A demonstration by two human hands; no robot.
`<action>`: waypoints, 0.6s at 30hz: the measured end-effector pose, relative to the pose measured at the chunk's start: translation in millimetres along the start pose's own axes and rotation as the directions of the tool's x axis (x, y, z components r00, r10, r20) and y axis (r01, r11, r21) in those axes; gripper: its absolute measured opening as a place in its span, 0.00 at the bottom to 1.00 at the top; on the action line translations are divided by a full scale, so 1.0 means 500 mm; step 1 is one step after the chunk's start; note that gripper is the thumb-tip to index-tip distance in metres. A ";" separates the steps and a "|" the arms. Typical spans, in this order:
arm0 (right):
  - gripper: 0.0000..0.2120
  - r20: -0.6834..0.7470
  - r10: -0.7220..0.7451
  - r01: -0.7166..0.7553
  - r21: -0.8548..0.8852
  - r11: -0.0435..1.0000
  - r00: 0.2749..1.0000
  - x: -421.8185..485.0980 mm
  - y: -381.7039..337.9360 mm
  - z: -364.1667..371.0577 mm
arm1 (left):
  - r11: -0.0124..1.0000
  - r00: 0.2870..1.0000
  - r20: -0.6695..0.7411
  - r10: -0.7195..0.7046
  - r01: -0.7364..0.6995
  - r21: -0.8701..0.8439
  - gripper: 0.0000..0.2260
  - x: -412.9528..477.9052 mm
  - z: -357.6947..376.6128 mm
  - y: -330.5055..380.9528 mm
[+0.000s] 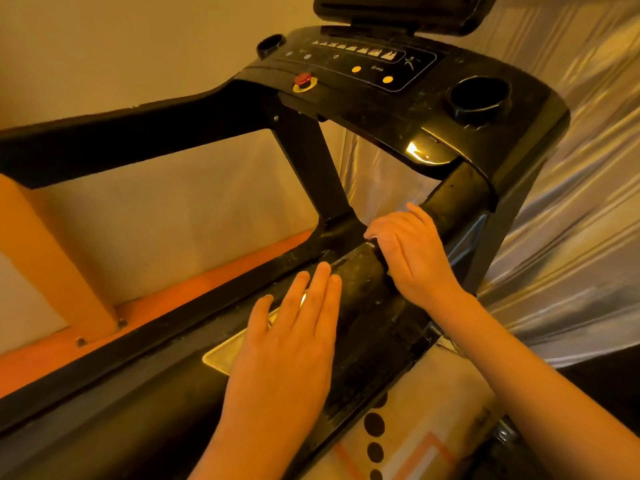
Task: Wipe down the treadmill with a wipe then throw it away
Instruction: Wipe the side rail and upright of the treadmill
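Observation:
The black treadmill fills the head view, with its console (363,64) at the top and its right handrail (360,285) running down to me. My left hand (287,348) lies flat over the lower rail, fingers straight and together. My right hand (412,254) sits higher on the same rail, just below the console, with its fingers curled over the far side. No wipe shows plainly in either hand. A pale rectangular patch (221,355) peeks out beneath my left hand; I cannot tell if it is a wipe or a label.
The console carries a red stop button (303,79) and a round cup holder (479,95). The left handrail (121,143) crosses the upper left. An orange frame (52,237) stands at the left, and shiny silver sheeting (571,202) hangs at the right.

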State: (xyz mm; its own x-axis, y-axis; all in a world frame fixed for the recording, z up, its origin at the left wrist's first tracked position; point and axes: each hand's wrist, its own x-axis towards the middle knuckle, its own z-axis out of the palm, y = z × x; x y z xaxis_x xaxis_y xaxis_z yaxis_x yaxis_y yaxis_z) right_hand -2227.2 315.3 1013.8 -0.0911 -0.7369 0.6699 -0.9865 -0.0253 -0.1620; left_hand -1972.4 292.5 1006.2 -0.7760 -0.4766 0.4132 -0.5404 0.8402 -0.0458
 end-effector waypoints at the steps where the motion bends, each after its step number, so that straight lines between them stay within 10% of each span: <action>1: 0.21 0.009 -0.019 0.019 0.010 1.000 1.000 -0.002 -0.004 0.004 | 1.000 1.000 -0.003 -0.003 0.003 0.015 0.39 -0.001 0.001 0.001; 18: 0.20 -0.001 -0.193 0.193 0.015 0.981 0.981 0.002 0.016 -0.006 | 0.997 0.996 -0.081 -0.026 0.032 0.076 0.27 -0.045 -0.010 -0.038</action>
State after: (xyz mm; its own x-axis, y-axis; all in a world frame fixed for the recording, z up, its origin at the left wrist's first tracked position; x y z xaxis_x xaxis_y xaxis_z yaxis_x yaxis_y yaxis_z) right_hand -2235.8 316.3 1015.7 0.1011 -0.7172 0.6895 -0.9833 -0.1774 -0.0404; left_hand -1943.1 288.8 1002.5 -0.7329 -0.4753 0.4868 -0.5879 0.8026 -0.1015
